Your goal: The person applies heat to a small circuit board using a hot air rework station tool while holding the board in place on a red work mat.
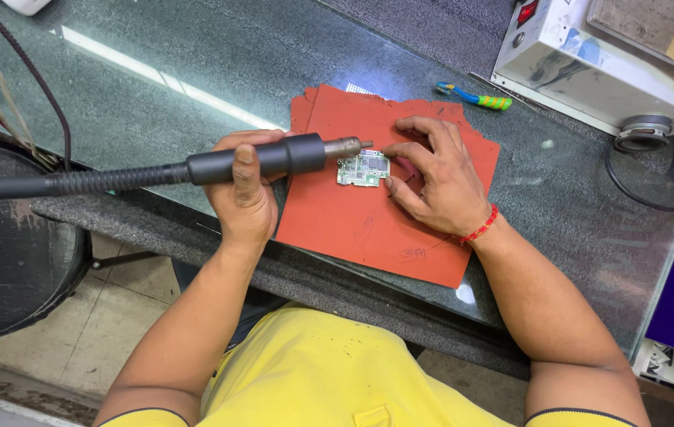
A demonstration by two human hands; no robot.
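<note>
Small green circuit board [363, 168] lies flat on a red mat [353, 229], near the mat's upper middle, on a dark glass bench [195, 95]. Hot-air wand [266, 158] held level, its metal nozzle [345, 145] at the board's top edge, just above it; contact not certain. Left hand [244, 194] is wrapped fully round the wand's black grip, thumb across the front. Right hand [436, 178] rests on the mat beside the board, fingers half curled, thumb and forefinger pinched near the board's right edge; may hold something fine, too small to tell. Judged step: heating a part on the board. Next move likely calls for a steady nozzle and a gentle touch on the softened part. Further out: a toothbrush [475, 97] off the mat's far corner, a white station box [590, 71] at right, and the wand's hose [100, 180] trailing left.
</note>
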